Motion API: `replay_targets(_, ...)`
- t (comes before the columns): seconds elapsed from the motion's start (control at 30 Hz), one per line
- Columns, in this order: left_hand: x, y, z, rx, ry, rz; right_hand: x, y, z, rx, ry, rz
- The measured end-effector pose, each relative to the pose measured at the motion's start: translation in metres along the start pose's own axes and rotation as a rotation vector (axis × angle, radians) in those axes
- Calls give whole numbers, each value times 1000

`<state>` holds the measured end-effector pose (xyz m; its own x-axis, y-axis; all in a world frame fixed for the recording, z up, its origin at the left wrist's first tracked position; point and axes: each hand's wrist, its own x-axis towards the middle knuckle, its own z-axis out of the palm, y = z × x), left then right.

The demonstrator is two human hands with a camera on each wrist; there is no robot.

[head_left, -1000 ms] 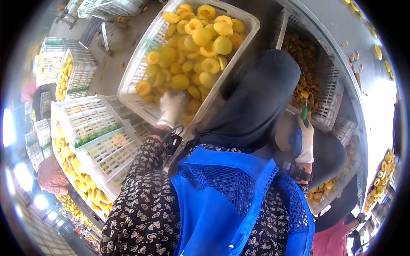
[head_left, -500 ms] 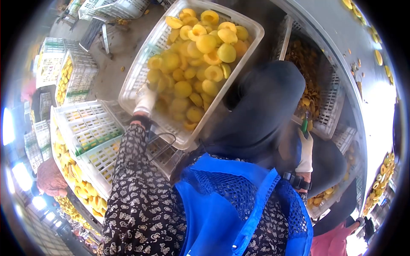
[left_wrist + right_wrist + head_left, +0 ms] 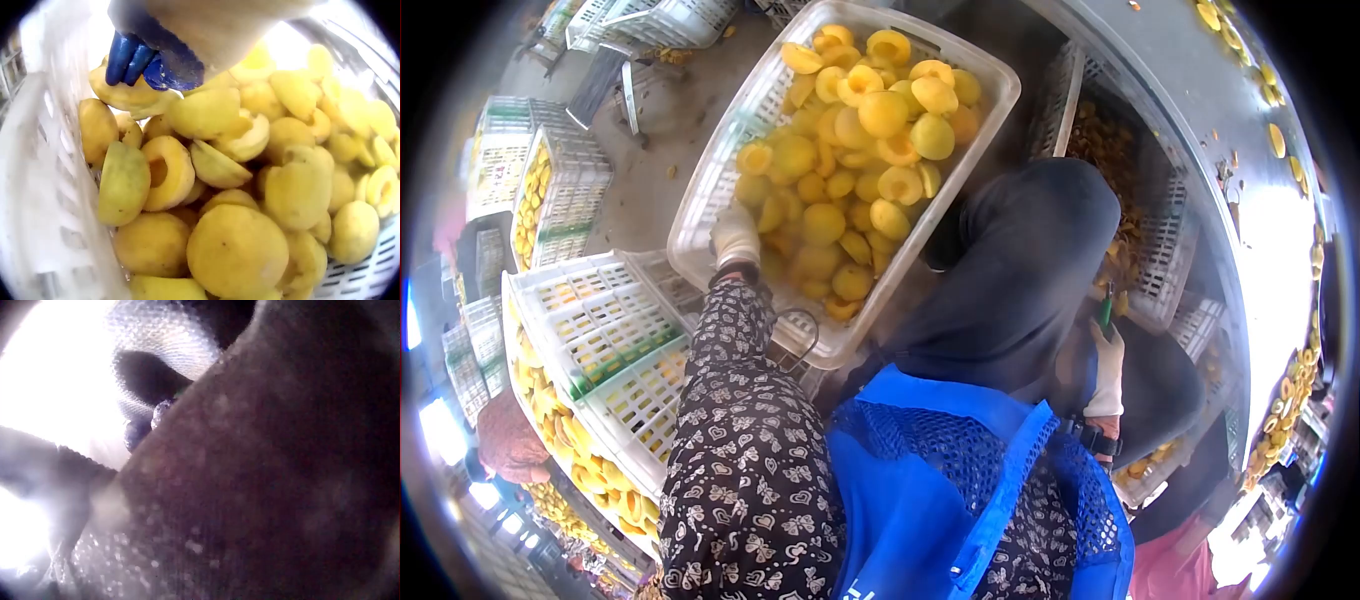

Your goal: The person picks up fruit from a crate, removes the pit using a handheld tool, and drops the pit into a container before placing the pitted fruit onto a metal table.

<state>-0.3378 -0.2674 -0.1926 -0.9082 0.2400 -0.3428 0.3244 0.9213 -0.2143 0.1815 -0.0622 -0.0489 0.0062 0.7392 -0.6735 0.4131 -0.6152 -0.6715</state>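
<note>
A white plastic crate full of yellow peach halves stands before me, many with hollow centres. My left hand, in a white glove with blue-coated fingers, is inside its near-left side. In the left wrist view, the blue fingertips reach down onto a peach half beside the crate wall. Low beside my right knee, my gloved right hand grips a green-handled tool, pointing away from me. Dark cloth fills most of the right wrist view and hides that grip.
A second crate with brown-orange scraps stands right of my knee. Stacked crates of peach halves are close on my left. A metal table runs along the right, with fruit at its far edge. Another person's arm shows far left.
My left hand has moved left across the peach halves to the crate's side wall. My right hand stays low with the green-handled tool. The view has shifted slightly.
</note>
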Motion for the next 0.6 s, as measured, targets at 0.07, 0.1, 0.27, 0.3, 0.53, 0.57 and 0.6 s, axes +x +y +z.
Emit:
replay_targets(0.07, -10, -4, -15, -56, -6, 3, 1, 3, -1, 5, -14, 7)
replay_targets(0.1, -15, -7, -17, -83, -12, 4, 1, 2, 1, 6, -16, 12)
replay_targets(0.27, -28, 0, -20, 12, -9, 20, -2, -3, 4, -24, 11, 26)
replay_targets(0.3, -33, 6, -28, 36, -42, 28, -1, -1, 3, -19, 25, 34)
replay_targets(0.53, -18, -6, -2, 190, -61, 121, 6, 19, -5, 9, 27, 54)
replay_targets(0.57, -9, -3, 2, 177, -52, 105, 8, 21, -8, 4, 20, 43)
replay_targets(0.6, -2, 2, 7, 194, -60, 53, 12, 25, -12, 2, 13, 30)
